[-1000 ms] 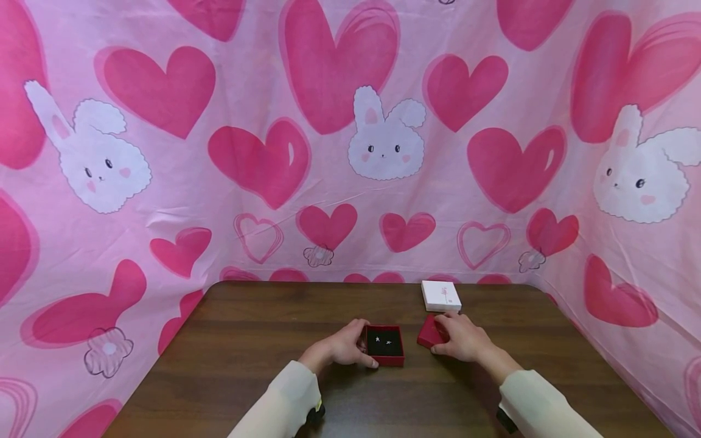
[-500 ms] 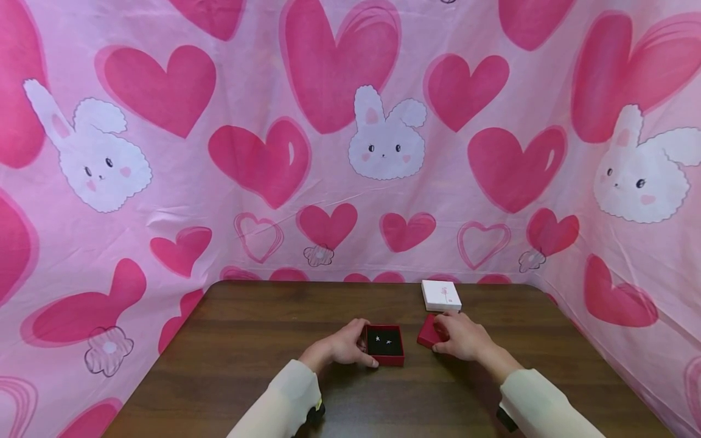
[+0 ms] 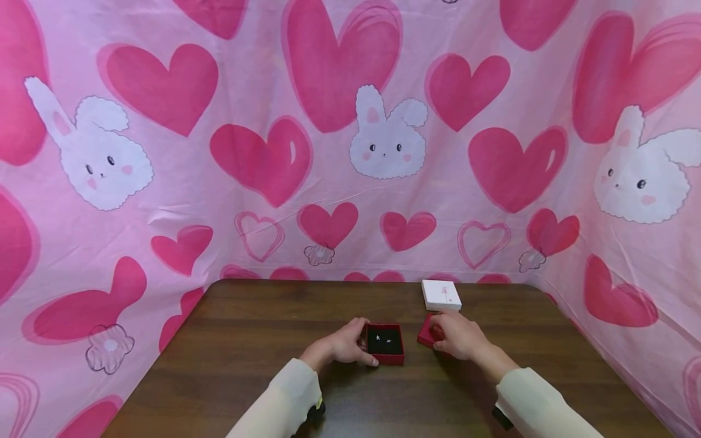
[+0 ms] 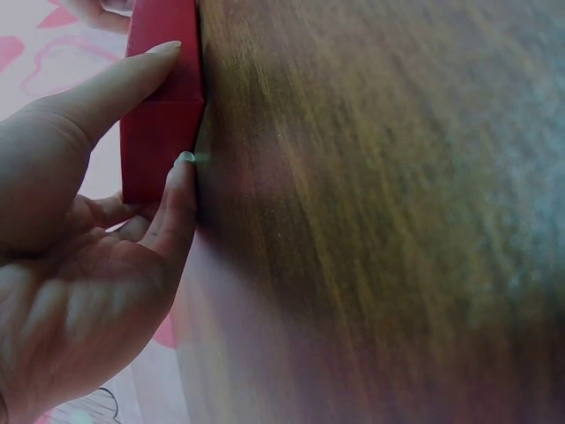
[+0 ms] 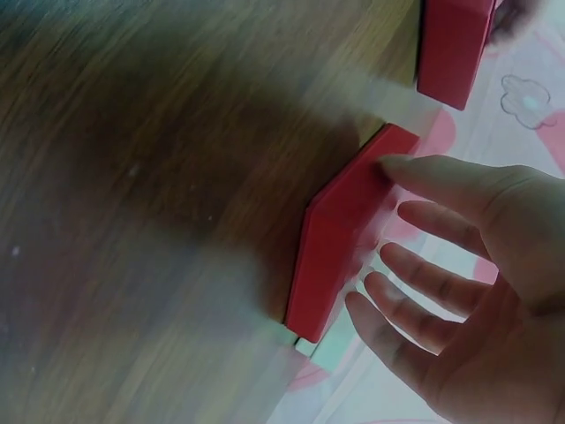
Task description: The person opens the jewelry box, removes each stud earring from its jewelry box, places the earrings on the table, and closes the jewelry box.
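Note:
A small red jewelry box [image 3: 393, 360] stands uncovered on the wooden table, with two star-shaped earrings [image 3: 383, 339] on its black insert. My left hand [image 3: 346, 344] holds the box from its left side. The thumb lies along the near wall, the fingers round the left side and behind. To the right lies the red box lid [image 3: 426, 337], turned at an angle. My right hand [image 3: 462, 336] is over its right part. In the right wrist view, the thumb touches the lid's side wall [image 5: 340, 208], and the other fingers are spread loosely just off it.
Behind the lid, a flat white box [image 3: 441, 295] with pink print rests near the far edge of the brown wooden table [image 3: 263, 316]. A pink cloth [image 3: 383, 201] with hearts and rabbits hangs around the back and sides.
The right hand's thumb and fingers have shifted slightly along the lid and loosened, while the lid keeps its place. The left hand and the jewelry box stay still.

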### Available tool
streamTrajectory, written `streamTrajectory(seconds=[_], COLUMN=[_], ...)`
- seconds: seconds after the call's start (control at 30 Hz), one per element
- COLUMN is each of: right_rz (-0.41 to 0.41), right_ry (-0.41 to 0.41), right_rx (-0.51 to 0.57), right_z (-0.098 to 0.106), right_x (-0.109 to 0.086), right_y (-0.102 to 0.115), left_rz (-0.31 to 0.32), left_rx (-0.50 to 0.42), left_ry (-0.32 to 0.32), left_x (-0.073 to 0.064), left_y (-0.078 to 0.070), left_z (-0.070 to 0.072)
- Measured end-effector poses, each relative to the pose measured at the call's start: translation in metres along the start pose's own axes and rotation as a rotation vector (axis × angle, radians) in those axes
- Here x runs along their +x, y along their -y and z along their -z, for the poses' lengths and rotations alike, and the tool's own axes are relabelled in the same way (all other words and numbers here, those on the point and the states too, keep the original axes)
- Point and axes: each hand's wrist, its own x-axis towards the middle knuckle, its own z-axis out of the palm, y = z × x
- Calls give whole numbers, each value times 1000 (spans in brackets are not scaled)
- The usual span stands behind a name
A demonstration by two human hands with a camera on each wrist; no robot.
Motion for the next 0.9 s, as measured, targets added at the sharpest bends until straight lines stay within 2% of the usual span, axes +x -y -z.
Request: streamTrajectory(seconds=[0.37, 0.9], right_rz=[12, 131], right_ry=[9, -46], right_rx=[32, 39], right_z=[0, 2], right_x=[5, 6], right_y=[9, 31], left_rz=[-10, -13], left_rx=[2, 6], left_ry=[-2, -7], left_x=[2, 1], left_y=[1, -1], left_z=[-1, 0])
